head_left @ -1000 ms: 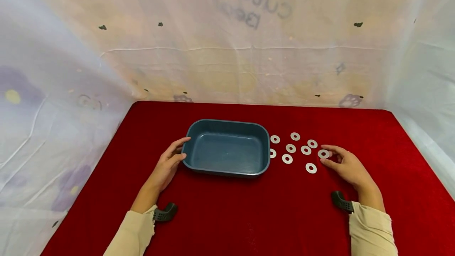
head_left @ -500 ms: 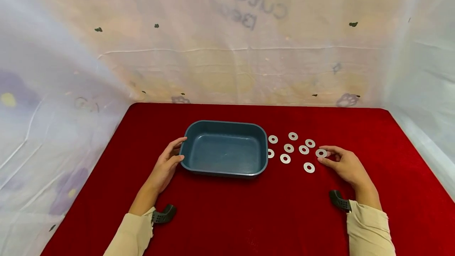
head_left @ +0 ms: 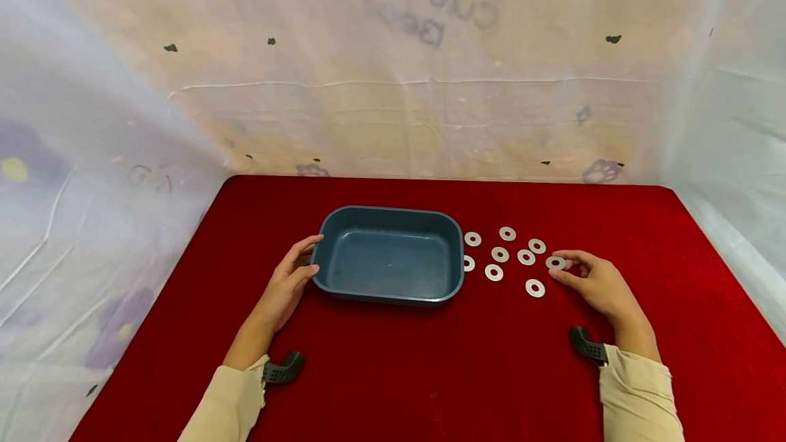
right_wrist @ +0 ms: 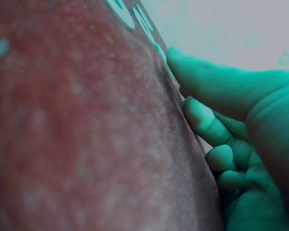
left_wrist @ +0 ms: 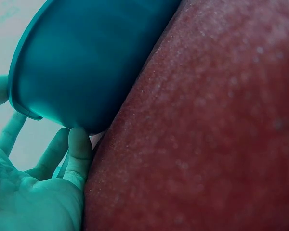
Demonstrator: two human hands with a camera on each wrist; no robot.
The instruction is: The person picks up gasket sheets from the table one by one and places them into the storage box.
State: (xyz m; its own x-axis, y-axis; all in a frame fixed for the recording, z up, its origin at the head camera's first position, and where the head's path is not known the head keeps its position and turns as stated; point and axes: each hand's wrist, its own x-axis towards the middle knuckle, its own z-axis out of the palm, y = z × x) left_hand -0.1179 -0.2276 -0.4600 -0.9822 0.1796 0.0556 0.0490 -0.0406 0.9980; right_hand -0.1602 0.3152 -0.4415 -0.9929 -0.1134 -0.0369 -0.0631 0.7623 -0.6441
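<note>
A blue-grey rectangular tub (head_left: 393, 266) with rounded corners sits on the red cloth, with nothing inside it. My left hand (head_left: 284, 290) grips its left end, thumb and index fingertip over the rim. In the left wrist view, other fingers touch the tub's outer wall (left_wrist: 82, 62) low down by the cloth. Between thumb and index finger, my right hand (head_left: 604, 286) pinches a flat pale washer (head_left: 548, 263) at the right end of the group. Several like washers lie between the tub and this hand, among them a washer (head_left: 535, 288) nearest me.
Another washer (head_left: 469, 263) is partly hidden by the tub's right edge. The red cloth (head_left: 430, 367) covers the whole table. A pale printed curtain (head_left: 393, 121) hangs along the back, with more sheeting at both sides. Dark camera mounts (head_left: 284, 368) sit at both wrists.
The whole head view has shifted slightly. Both hands keep their places at the tub and the washer.
</note>
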